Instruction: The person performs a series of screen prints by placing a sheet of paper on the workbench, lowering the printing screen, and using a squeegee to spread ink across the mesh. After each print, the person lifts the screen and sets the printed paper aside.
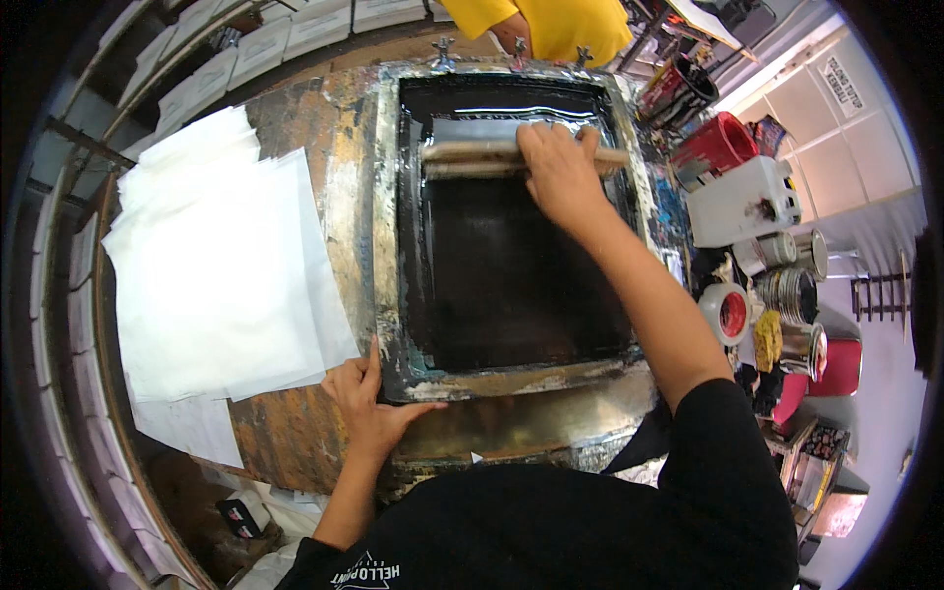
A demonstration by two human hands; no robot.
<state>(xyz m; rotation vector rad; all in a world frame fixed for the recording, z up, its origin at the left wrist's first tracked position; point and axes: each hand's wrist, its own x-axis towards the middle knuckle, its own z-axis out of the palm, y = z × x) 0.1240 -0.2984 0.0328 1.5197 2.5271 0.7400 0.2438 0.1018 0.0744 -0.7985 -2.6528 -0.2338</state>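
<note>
A squeegee with a long wooden handle lies crosswise near the far end of a screen printing frame. My right hand is closed over the handle, right of its middle. Black ink covers the mesh, with a wet, shiny band beyond the squeegee. At the frame's near left corner is my left hand, its index finger along the left side and its thumb along the near edge, holding the corner. The squeegee's blade edge is mostly hidden under the handle.
A stack of white paper sheets lies left of the frame on a stained table. Along the right stand a white jerrycan, a red bucket, tins and a tape roll. A person in yellow is beyond the table.
</note>
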